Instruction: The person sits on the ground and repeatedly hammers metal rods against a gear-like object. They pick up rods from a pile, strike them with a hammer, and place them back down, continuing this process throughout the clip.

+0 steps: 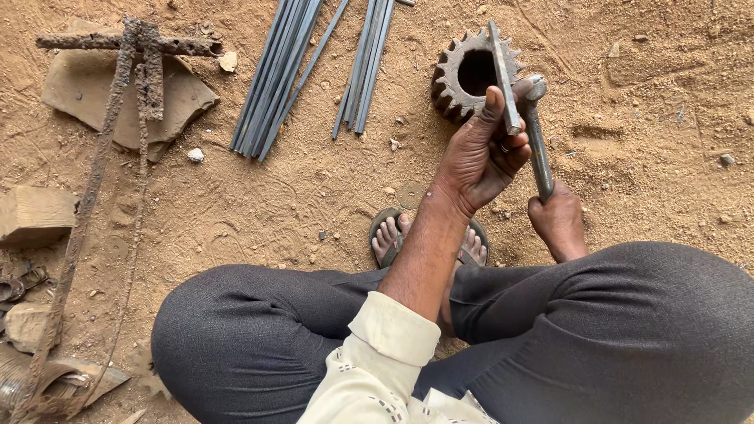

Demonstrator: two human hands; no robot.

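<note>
Hammer [537, 137] and flat metal strip [503, 78] meet over a rusty toothed gear [463, 74] lying on sandy ground [644, 141], where a person sits cross-legged in dark trousers [628, 338] and a cream sleeve [377, 361]. Nearest the camera, a sandalled foot [393, 235] shows between the knees. Just beyond it, the right hand [559, 220] is wrapped closed around the lower end of the hammer's metal handle, with the head raised beside the strip's upper part. The left hand [479, 153] is curled tight about the strip, thumb pressed along it, holding it nearly upright, its far end across the gear's central hole. Farther off, two bundles of thin grey metal rods [275, 78] lie side by side on the sand, well apart from the gear. At far left, a rusted cross-shaped iron piece [137, 59] rests on a flat stone [86, 98].
</note>
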